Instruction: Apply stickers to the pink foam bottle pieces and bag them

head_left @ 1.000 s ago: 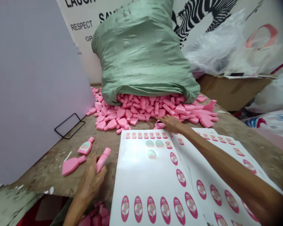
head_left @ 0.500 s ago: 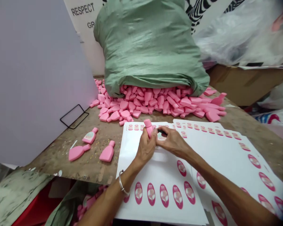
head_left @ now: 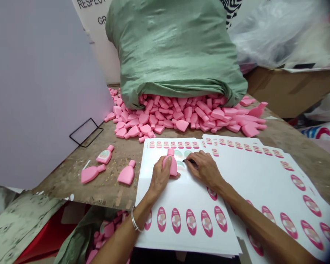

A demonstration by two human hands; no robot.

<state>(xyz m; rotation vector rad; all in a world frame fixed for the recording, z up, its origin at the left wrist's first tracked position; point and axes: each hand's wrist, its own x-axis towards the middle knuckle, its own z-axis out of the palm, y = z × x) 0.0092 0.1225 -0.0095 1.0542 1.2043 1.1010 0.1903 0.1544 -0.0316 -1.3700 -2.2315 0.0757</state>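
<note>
Left hand (head_left: 161,176) and right hand (head_left: 206,167) have moved apart since half a second ago, when they were close together over the white sheet (head_left: 176,192); both are now a little nearer to the person. The left hand grips a pink bottle (head_left: 171,165), with the thumb across its front and the cap pointing away. This bottle is held over the sheet, to the left of the pale green labels (head_left: 178,154), and the side which I see is plain. The right hand is closed around a small dark tool (head_left: 187,161), and the tip points to the lowest pale green label, touching it or just beside it; this is too small to say.

As I judge, the step in hand is lifting one label from the sheet with the tip of the tool, while the bottle waits in the other hand. The next move seems to call for getting the edge up without a crease, then laying the label straight on the flat side of the bottle.

On the table (head_left: 107,190) at the left lie three more bottles: one labelled bottle (head_left: 104,156) with a pale green label upward, and two bottles (head_left: 126,174) showing a plain side. Behind, a heap of pink bottles (head_left: 144,119) spreads from under the green sack (head_left: 170,47), well apart from both hands
</note>
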